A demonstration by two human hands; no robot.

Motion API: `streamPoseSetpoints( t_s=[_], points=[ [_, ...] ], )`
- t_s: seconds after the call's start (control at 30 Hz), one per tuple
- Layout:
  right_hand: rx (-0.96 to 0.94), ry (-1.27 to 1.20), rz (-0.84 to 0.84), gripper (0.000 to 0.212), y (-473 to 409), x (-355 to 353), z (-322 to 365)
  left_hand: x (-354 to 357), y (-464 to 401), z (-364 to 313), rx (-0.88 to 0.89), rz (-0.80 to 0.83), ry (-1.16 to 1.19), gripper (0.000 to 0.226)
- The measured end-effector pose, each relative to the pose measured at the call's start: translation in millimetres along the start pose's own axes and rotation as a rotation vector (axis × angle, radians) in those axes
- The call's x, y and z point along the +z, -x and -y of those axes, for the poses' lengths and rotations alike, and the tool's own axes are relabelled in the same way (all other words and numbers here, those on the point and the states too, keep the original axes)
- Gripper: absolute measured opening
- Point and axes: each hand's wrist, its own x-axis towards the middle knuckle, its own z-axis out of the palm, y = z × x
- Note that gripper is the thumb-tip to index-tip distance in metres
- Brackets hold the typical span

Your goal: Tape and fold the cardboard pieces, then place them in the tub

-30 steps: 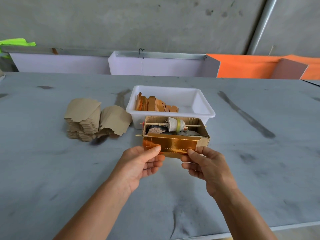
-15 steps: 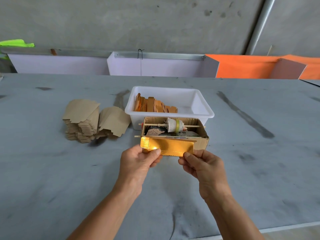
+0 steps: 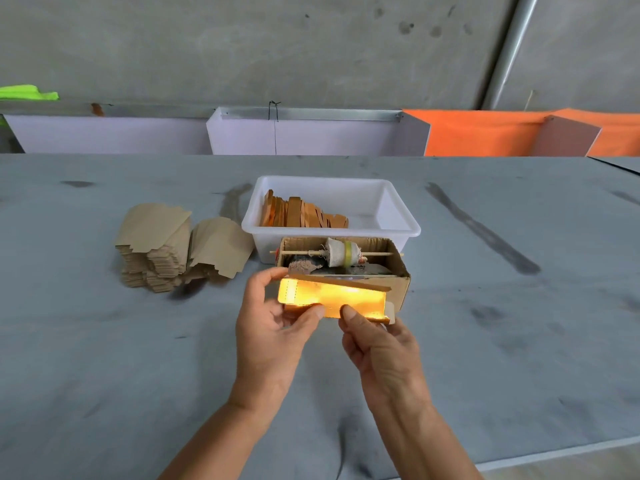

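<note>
Two hands pinch one shiny gold-faced folded cardboard piece: left hand at its left end, right hand along its lower edge, fingers curled on it. Piece held just before the open brown cardboard box with its tape spool. White plastic tub of folded pieces directly behind box; stack of flat tan cardboard blanks left of box on grey worktop.

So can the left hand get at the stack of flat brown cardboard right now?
Probably not yet: the left hand is gripping the gold piece together with the right hand. The path to the cardboard stack looks free once it lets go.
</note>
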Motion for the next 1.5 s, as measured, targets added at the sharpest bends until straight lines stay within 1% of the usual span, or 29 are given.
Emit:
streamPoseSetpoints(
  t_s=[0.07, 0.13, 0.27, 0.33, 0.47, 0.53, 0.63, 0.7, 0.77, 0.83, 0.9, 0.97, 1.03, 1.13, 1.2, 1.3, 1.37, 1.43, 1.5],
  points=[
    [0.01, -0.027, -0.001, 0.041, -1, 3, -1, 5, 2, 1, -0.058, -0.039, 0.082, 0.056],
    [0.012, -0.031, -0.003, 0.039, -1, 4, -1, 9, 4, 1, -0.123, -0.064, 0.135, 0.051],
    [-0.001, 0.008, 0.001, 0.05, -1, 1, 0, 9, 3, 2, -0.263, -0.075, 0.112, 0.035],
    [-0.007, 0.016, 0.008, 0.049, -2, -3, 0, 7, 1, 3, -0.309, -0.082, 0.104, 0.029],
    [0.006, -0.028, 0.056, 0.024, -2, -11, 3, 1, -4, 4, -0.356, -0.086, 0.173, 0.017],
    [0.018, -0.043, 0.071, 0.016, -3, -13, 4, -2, -6, 6, -0.369, -0.082, 0.195, 0.011],
    [0.043, -0.068, 0.071, 0.009, -3, -14, 5, -7, -6, 8, -0.367, -0.066, 0.189, 0.01],
    [0.056, -0.105, 0.06, 0.01, -4, -16, 5, -8, -5, 8, -0.325, -0.024, 0.167, 0.012],
    [0.077, -0.167, 0.054, 0.011, -5, -16, 6, -9, -4, 7, -0.203, 0.052, 0.102, 0.012],
    [0.109, -0.236, 0.069, 0.007, -5, -16, 7, -10, -2, 5, -0.073, 0.098, 0.016, 0.011],
    [0.132, -0.272, 0.107, 0.014, -4, -13, 7, -10, -1, 5, 0.023, 0.123, -0.061, 0.013],
    [0.154, -0.259, 0.156, 0.022, -2, -11, 7, -10, 0, 5, 0.118, 0.154, -0.166, 0.022],
    [0.164, -0.23, 0.188, 0.022, 0, -9, 7, -12, 0, 7, 0.235, 0.186, -0.278, 0.029],
    [0.14, -0.182, 0.192, 0.02, 3, -8, 9, -18, -1, 11, 0.46, 0.241, -0.443, 0.022],
    [0.119, -0.13, 0.192, 0.022, 4, -9, 9, -21, -2, 13, 0.542, 0.302, -0.533, 0.027],
    [0.097, -0.034, 0.189, 0.024, 4, -12, 8, -25, 1, 13, 0.565, 0.424, -0.61, 0.033],
    [0.092, 0.015, 0.191, 0.024, 5, -13, 8, -28, 2, 10, 0.508, 0.507, -0.649, 0.041],
    [0.095, 0.032, 0.195, 0.025, 5, -14, 7, -31, 3, 7, 0.425, 0.548, -0.65, 0.049],
    [0.095, 0.032, 0.198, 0.026, 5, -14, 5, -30, 4, 3, 0.347, 0.539, -0.605, 0.041]
  ],
)
